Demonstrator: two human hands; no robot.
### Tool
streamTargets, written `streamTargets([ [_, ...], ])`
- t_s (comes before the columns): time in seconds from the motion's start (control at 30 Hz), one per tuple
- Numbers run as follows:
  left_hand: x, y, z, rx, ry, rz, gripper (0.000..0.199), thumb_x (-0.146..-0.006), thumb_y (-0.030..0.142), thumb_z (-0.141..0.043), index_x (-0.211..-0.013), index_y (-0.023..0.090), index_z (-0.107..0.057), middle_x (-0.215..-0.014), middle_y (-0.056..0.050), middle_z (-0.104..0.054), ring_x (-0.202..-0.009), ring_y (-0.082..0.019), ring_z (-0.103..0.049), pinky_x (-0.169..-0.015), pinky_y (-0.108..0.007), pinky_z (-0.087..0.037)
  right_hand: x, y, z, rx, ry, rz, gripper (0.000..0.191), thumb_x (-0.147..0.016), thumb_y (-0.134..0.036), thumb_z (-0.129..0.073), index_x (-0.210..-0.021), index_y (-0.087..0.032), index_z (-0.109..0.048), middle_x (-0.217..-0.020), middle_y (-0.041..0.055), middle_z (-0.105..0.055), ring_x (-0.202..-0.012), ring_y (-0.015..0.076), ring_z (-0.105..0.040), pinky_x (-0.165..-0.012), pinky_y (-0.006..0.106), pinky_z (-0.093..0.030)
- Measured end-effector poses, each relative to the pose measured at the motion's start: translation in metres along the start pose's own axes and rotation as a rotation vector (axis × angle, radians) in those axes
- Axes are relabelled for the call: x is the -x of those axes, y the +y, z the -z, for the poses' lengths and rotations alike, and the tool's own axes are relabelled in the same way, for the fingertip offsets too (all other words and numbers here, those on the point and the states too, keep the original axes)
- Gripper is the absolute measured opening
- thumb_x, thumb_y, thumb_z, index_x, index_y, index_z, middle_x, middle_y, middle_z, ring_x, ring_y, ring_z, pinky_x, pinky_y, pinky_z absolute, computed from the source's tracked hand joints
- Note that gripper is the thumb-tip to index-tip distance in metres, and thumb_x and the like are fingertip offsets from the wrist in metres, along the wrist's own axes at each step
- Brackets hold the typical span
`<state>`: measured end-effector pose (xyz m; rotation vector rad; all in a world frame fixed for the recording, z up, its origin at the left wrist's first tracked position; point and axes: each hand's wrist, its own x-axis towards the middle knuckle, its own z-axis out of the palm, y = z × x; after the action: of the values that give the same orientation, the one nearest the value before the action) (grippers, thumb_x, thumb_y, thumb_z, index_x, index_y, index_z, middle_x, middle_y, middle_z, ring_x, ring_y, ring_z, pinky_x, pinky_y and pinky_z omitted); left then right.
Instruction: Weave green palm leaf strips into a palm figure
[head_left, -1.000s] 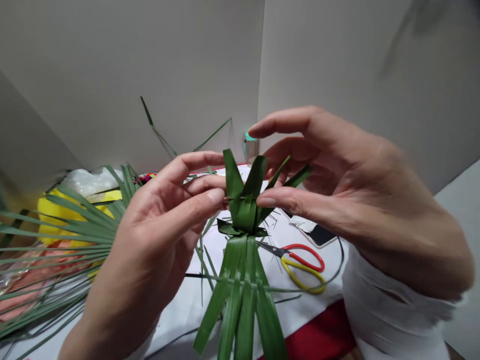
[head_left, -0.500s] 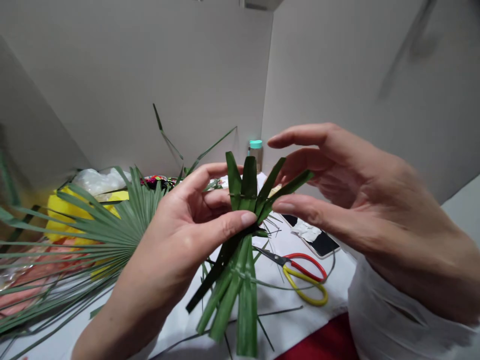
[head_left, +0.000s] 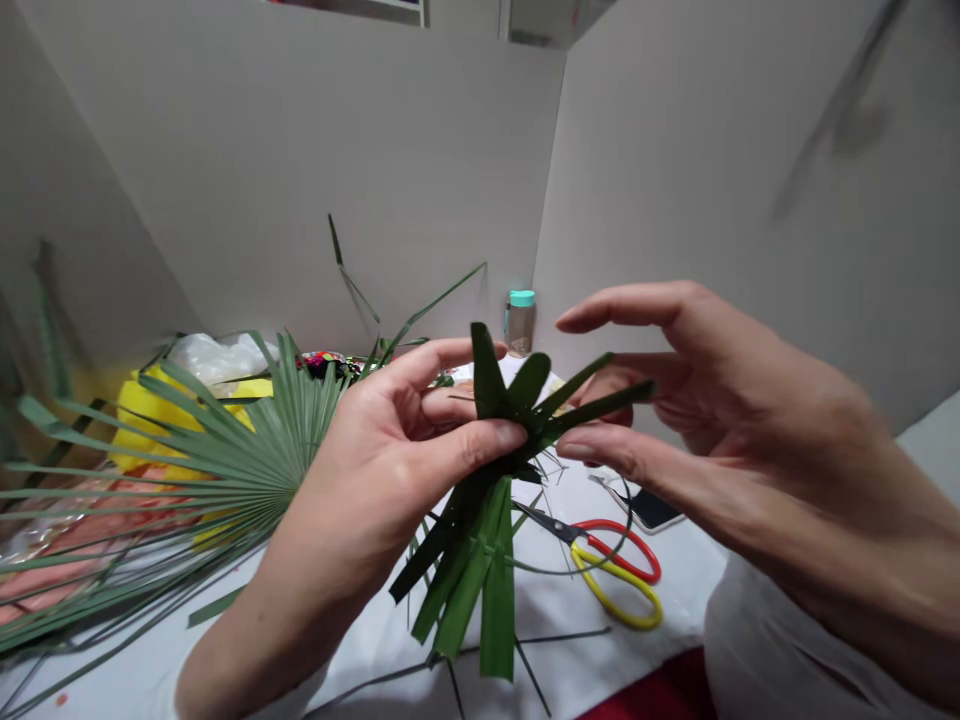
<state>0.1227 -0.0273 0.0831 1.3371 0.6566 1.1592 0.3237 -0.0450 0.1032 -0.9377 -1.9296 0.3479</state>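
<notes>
My left hand [head_left: 420,440] pinches a bundle of folded green palm leaf strips [head_left: 496,590] at its middle, the thumb lying across the front. Short cut ends [head_left: 531,380] fan out above the thumb, while wider strips hang below it. Around the lower strips runs a thin leaf strand [head_left: 555,572], which curves up towards my right hand [head_left: 675,400]. That hand is beside the right-hand tips, its index finger raised and its thumb apart from it. Its other fingers curl behind the strips, partly hidden.
Scissors [head_left: 619,560] with red and yellow handles lie on the white table [head_left: 585,660]. Behind them is a phone [head_left: 656,510]. A large fan palm leaf [head_left: 262,470] spreads at left over yellow and pink items. A teal-capped bottle [head_left: 520,322] stands by the wall corner.
The leaf bundle has tilted in my left hand, and its upper tips are spread wider. My right thumb has moved slightly down. The thin strand now bends upward more sharply. The view has shifted.
</notes>
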Motion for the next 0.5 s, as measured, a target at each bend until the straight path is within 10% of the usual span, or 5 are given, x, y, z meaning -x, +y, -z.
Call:
streamTargets([
  [0.3,-0.0044,-0.0013,0.0011,-0.008,0.107,0.001,0.035,-0.081,0.014,-0.078,-0.114,0.023,-0.071,-0.087,-0.001,-0.082,-0.078,-0.017,-0.074,-0.074,-0.023,-0.057,-0.0059,0.0081,0.0009,-0.037,-0.087,-0.018,0.064,-0.084,-0.035,-0.082,-0.140,-0.028,-0.053,-0.081,-0.0035,-0.071,-0.066,0.0149,-0.066,-0.051,0.026,-0.052],
  [0.5,-0.0072,0.0029,0.0001,0.073,0.087,-0.040,0.031,-0.082,0.010,-0.074,-0.113,0.017,-0.075,-0.089,-0.003,-0.083,-0.082,-0.017,-0.077,-0.079,-0.022,-0.058,-0.0038,0.0038,0.0001,-0.067,-0.009,-0.048,0.048,-0.089,-0.034,-0.075,-0.134,-0.028,-0.059,-0.072,-0.0040,-0.067,-0.065,0.0165,-0.065,-0.046,0.028,-0.049],
])
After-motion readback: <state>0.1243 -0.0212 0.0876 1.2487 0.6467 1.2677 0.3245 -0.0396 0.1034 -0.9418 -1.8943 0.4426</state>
